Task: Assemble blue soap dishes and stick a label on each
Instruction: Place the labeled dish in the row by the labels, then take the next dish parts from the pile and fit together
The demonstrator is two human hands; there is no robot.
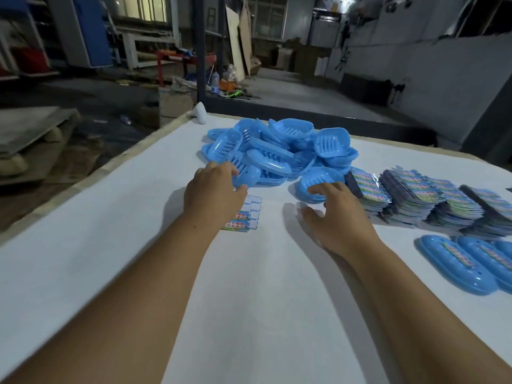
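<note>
A white-covered table (263, 286) is seen, stretching to a far edge; a heap of blue soap dish parts (277, 149) is piled near the middle of that far edge; stacks of printed labels (432, 202) are ranged along the right side, just beside the heap; finished soap dishes (457, 264), each with a label stuck on top, are laid in a row at the right edge, nearer than the stacks. The left hand (213, 192) is curled round a slotted blue piece (245, 173) at the heap's near side; the right hand (336, 217) is spread, its fingertips laid on a blue dish (315, 181) at the heap's near right, thumb apart; a small sheaf of labels (246, 214) is lying on the table partly under the left hand.
</note>
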